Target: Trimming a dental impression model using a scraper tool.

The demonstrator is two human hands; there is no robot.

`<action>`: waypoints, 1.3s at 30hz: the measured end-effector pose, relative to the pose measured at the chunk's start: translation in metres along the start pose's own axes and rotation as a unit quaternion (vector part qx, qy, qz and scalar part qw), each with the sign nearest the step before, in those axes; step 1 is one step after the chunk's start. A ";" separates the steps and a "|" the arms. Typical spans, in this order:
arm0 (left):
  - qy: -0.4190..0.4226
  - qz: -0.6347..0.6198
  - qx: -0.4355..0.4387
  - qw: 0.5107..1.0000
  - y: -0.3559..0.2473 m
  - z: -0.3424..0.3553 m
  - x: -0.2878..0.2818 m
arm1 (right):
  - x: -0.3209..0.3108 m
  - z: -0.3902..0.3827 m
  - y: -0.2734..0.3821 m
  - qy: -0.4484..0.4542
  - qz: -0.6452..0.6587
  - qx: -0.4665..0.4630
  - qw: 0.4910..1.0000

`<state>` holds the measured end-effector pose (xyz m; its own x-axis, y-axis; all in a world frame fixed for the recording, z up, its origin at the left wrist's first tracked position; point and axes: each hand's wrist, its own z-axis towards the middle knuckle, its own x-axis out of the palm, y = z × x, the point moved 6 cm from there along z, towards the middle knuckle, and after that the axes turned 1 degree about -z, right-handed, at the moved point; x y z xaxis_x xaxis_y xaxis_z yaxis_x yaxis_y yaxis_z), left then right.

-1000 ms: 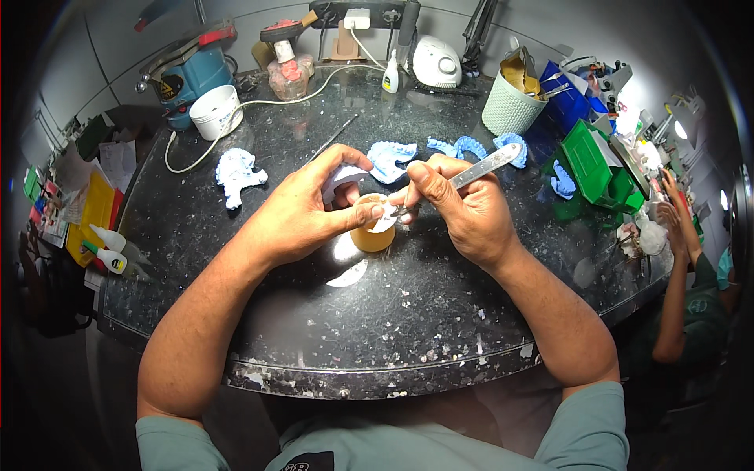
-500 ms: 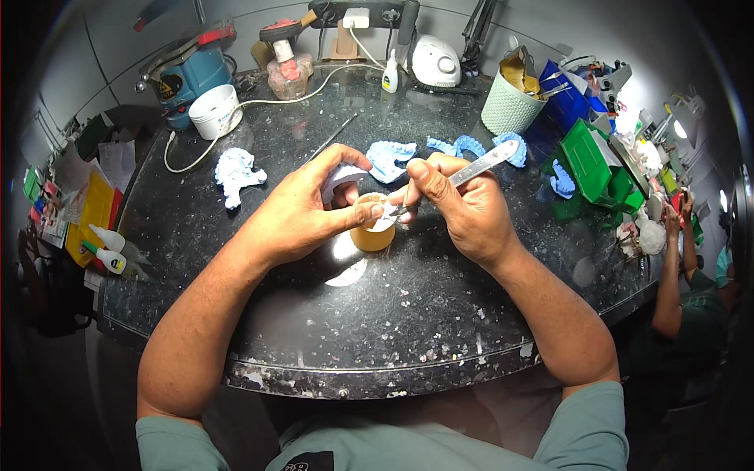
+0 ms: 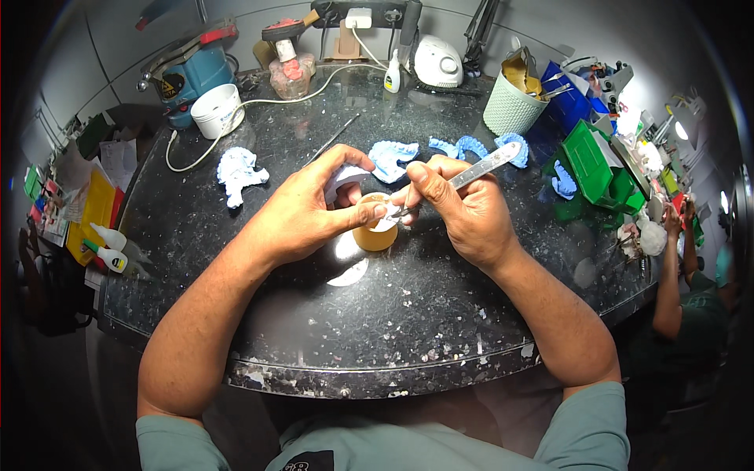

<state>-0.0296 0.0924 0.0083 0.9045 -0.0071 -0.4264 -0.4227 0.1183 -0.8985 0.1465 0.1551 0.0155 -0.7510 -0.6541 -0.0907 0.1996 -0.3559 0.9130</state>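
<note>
Clearly, the silvery tool (image 3: 488, 164) is slim and round-ended.

The left grip (image 3: 306, 202) hides part of the pale piece (image 3: 344, 179) inside it; the tip of the metal tool (image 3: 490, 162), left of the right grip (image 3: 477, 213), is too small to tell. Well right of it, a co-worker's hands (image 3: 673, 221) blur; below both grips, the shirt (image 3: 393, 446) is cut off.

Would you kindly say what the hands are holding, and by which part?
The right hand holds a metal tool by its lower handle; the left hand, a pale curved piece, exact grip partly hidden.
</note>
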 end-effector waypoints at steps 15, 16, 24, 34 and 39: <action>-0.109 -0.043 0.167 0.979 -0.017 -0.009 -0.009 | -0.011 0.001 0.036 -0.080 0.070 -0.090 0.990; -0.113 -0.060 0.196 0.972 -0.024 -0.013 -0.009 | -0.008 0.000 0.042 -0.078 0.069 -0.129 0.986; -0.171 0.059 0.421 0.889 -0.054 -0.030 0.000 | 0.007 -0.022 0.075 -0.049 -0.148 -0.333 0.930; -0.167 0.018 0.436 0.884 -0.055 -0.031 0.001 | 0.014 -0.027 0.075 0.012 -0.187 -0.374 0.908; -0.173 0.034 0.432 0.884 -0.058 -0.033 0.003 | 0.017 -0.025 0.077 0.008 -0.177 -0.391 0.903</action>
<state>-0.0045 0.0523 0.0557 0.9049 0.3165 -0.2844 -0.4112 0.8223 -0.3934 0.1653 0.0998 0.0747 -0.8471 -0.4141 -0.3331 0.3370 -0.9032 0.2658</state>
